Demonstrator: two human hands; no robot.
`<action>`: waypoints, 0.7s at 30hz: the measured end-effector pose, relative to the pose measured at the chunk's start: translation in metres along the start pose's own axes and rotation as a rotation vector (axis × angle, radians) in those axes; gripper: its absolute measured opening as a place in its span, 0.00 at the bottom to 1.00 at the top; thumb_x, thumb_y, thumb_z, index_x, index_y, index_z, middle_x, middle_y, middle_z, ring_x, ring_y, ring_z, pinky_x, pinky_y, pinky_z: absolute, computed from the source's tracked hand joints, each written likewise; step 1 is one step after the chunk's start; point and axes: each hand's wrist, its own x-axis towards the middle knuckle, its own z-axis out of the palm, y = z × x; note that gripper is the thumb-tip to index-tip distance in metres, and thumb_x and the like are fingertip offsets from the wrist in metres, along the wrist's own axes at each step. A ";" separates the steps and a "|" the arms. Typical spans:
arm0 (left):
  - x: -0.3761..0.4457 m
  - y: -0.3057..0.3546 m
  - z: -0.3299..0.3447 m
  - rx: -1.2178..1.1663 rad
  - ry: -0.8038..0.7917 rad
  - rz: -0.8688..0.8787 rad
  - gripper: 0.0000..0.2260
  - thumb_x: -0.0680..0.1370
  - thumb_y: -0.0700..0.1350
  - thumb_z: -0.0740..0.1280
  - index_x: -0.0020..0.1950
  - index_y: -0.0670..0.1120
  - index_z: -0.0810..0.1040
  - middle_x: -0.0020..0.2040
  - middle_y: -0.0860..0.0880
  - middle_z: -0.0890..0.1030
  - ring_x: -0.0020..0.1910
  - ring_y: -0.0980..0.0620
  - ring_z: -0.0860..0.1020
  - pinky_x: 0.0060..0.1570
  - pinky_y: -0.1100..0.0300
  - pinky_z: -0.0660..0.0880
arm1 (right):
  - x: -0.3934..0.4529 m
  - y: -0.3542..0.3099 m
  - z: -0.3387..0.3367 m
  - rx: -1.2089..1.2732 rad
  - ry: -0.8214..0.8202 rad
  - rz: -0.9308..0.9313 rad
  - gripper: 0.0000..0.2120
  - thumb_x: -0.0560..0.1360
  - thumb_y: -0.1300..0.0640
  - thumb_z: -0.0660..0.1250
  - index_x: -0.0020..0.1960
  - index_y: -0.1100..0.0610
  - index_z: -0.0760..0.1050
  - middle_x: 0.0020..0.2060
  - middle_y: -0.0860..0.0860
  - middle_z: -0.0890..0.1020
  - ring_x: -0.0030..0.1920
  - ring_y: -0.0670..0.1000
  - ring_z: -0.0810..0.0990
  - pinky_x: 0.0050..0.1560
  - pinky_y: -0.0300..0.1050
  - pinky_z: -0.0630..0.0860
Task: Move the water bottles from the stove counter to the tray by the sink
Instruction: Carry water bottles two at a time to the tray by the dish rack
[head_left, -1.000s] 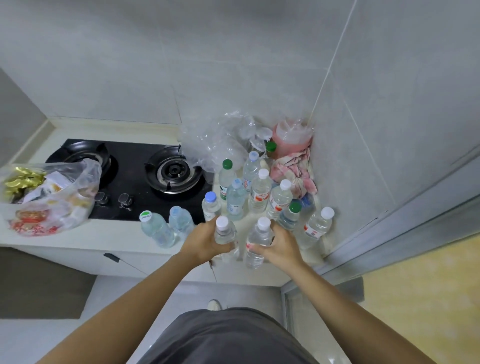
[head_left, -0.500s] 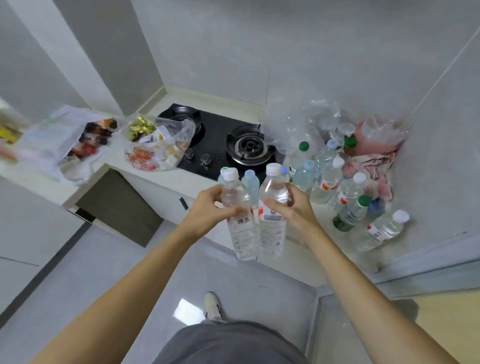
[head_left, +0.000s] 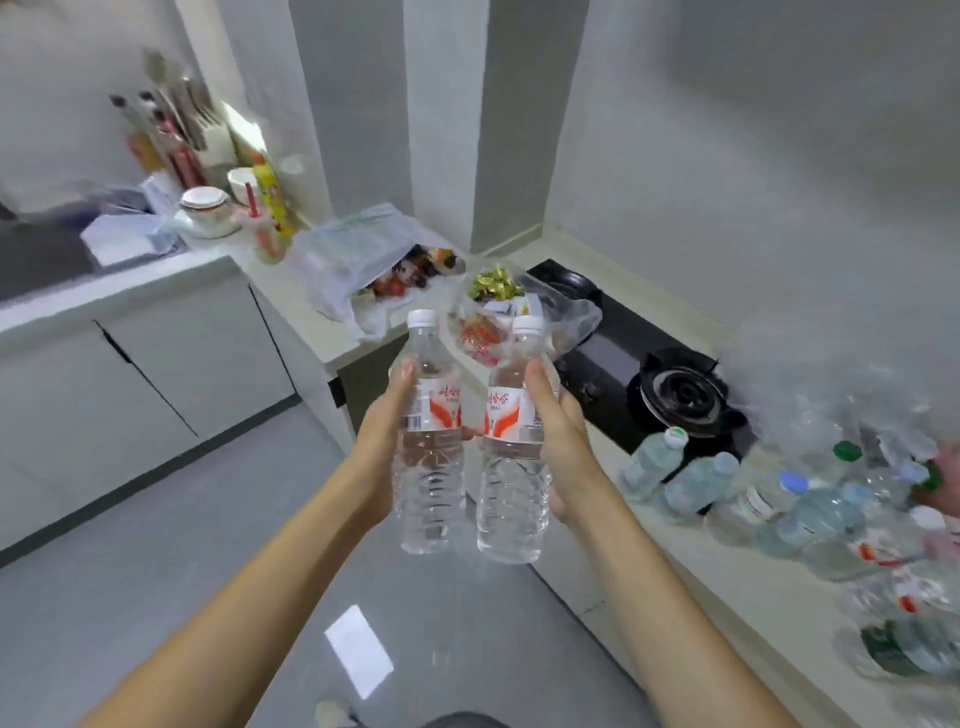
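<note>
Two water bottles are in your hands, mid-frame over the floor. Your left hand (head_left: 387, 441) wraps its fingers around one bottle (head_left: 430, 457); your right hand (head_left: 558, 441) wraps the other (head_left: 511, 467). Next, carry them toward the sink counter (head_left: 104, 291) at upper left.

Two hands, left hand (head_left: 382, 441) and right hand (head_left: 563, 441), two held water bottles, left bottle (head_left: 430, 457) and right bottle (head_left: 514, 467), many more bottles on the stove counter (head_left: 779, 499), blurred past counting, one burner (head_left: 683, 392) fully visible, two plastic bags (head_left: 353, 260), one bowl (head_left: 204, 203)
</note>
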 end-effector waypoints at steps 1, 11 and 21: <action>0.000 0.010 -0.027 -0.015 0.032 0.001 0.30 0.73 0.74 0.62 0.61 0.54 0.85 0.53 0.43 0.89 0.51 0.42 0.88 0.45 0.51 0.85 | 0.009 0.002 0.030 0.000 -0.036 0.004 0.29 0.62 0.26 0.75 0.57 0.38 0.79 0.48 0.46 0.89 0.49 0.51 0.89 0.44 0.51 0.86; -0.029 0.095 -0.277 -0.084 0.367 0.131 0.37 0.71 0.74 0.63 0.65 0.46 0.80 0.48 0.43 0.88 0.47 0.42 0.89 0.41 0.52 0.85 | 0.085 0.034 0.309 -0.073 -0.315 -0.016 0.26 0.64 0.28 0.76 0.54 0.43 0.83 0.50 0.55 0.87 0.46 0.58 0.86 0.51 0.58 0.83; -0.089 0.127 -0.474 -0.240 0.803 0.243 0.36 0.69 0.74 0.67 0.64 0.46 0.81 0.46 0.44 0.87 0.46 0.40 0.88 0.41 0.51 0.86 | 0.115 0.104 0.554 -0.254 -0.745 0.084 0.25 0.65 0.23 0.71 0.56 0.36 0.78 0.45 0.53 0.89 0.45 0.57 0.89 0.41 0.50 0.85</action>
